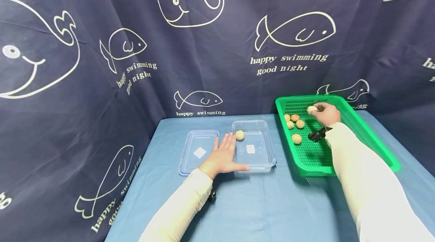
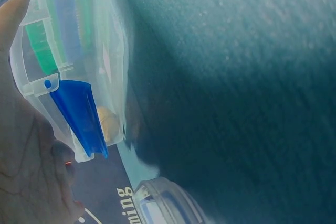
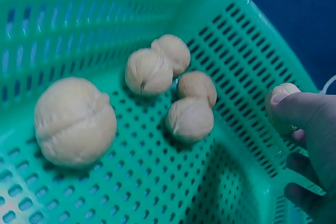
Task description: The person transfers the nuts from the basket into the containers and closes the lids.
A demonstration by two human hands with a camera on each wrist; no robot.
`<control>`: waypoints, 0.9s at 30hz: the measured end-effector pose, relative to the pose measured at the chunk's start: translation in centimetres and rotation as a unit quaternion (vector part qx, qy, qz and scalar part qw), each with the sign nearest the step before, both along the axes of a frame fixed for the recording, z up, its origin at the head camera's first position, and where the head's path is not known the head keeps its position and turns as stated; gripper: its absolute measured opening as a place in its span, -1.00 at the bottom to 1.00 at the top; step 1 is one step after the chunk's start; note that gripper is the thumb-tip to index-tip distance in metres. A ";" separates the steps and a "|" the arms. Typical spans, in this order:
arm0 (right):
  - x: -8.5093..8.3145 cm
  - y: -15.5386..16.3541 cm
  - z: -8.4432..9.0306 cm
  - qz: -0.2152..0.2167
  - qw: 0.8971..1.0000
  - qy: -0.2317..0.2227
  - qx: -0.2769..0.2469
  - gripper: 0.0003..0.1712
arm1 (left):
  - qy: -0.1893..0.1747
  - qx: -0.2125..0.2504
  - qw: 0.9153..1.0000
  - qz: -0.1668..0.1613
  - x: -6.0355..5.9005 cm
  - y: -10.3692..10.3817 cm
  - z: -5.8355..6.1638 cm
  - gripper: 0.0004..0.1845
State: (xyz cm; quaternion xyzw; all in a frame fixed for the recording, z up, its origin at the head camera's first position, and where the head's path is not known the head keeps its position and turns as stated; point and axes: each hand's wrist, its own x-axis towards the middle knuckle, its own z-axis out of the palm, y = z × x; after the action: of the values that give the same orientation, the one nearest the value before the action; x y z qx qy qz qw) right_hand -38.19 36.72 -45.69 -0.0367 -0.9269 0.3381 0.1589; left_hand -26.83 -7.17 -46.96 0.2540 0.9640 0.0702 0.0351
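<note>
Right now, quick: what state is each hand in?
Left hand: open, fingers straight, touching the clear container.
Right hand: closed, pinching a walnut over the green basket.

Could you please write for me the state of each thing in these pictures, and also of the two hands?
Clear container: open, one walnut inside.
Clear lid: off, lying beside the container.
Blue clip: unfastened.
Green basket: open on top, holding loose walnuts.
Loose walnuts: five, whole; four clustered, one apart.
Left hand: fingers straight, touching the container.
Right hand: pinching another walnut.
</note>
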 end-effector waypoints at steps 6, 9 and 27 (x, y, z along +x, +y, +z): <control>0.3 -1.5 1.1 0.012 1.000 0.007 -0.008 -0.47 | -0.004 -0.005 1.000 -0.002 -0.1 -0.2 -0.5 0.42; 0.6 -2.3 1.8 0.022 0.999 0.020 -0.018 -0.48 | -0.003 0.004 1.000 -0.003 -0.1 -0.2 -0.4 0.43; 1.4 -7.4 4.8 0.073 0.994 0.049 -0.062 -0.49 | -0.004 0.017 1.000 -0.005 0.1 -0.2 0.1 0.41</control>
State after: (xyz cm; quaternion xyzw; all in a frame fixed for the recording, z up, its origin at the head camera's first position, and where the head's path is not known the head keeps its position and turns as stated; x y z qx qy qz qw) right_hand -36.77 29.36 -40.93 0.0378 -0.8956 0.4067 0.1765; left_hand -26.76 -7.41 -46.90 0.2593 0.9612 0.0873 0.0354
